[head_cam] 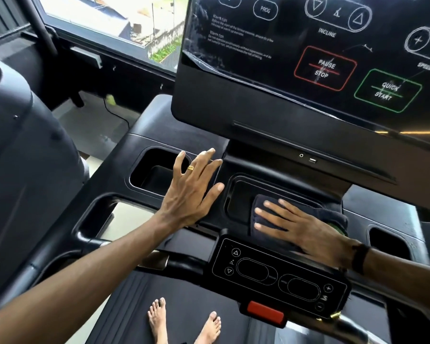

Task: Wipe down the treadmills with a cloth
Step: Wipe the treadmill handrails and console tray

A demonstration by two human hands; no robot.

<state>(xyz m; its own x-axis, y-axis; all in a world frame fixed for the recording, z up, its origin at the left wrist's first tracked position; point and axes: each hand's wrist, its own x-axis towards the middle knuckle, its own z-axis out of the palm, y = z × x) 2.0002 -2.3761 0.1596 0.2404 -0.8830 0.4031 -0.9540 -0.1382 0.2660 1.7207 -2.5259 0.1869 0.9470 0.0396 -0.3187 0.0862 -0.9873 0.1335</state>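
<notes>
From the head view, your right hand lies flat with fingers spread, pressing the dark cloth into the shallow centre tray of the treadmill console, just below the touchscreen. Your left hand, wearing 1 gold ring, rests open and grasps nothing, on the ledge left of that tray, beside the cup pocket.

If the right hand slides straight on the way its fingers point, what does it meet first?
Likely the left wall of the centre tray: the right hand lies flat on the cloth, fingers pointing left. Depth unclear.
</notes>
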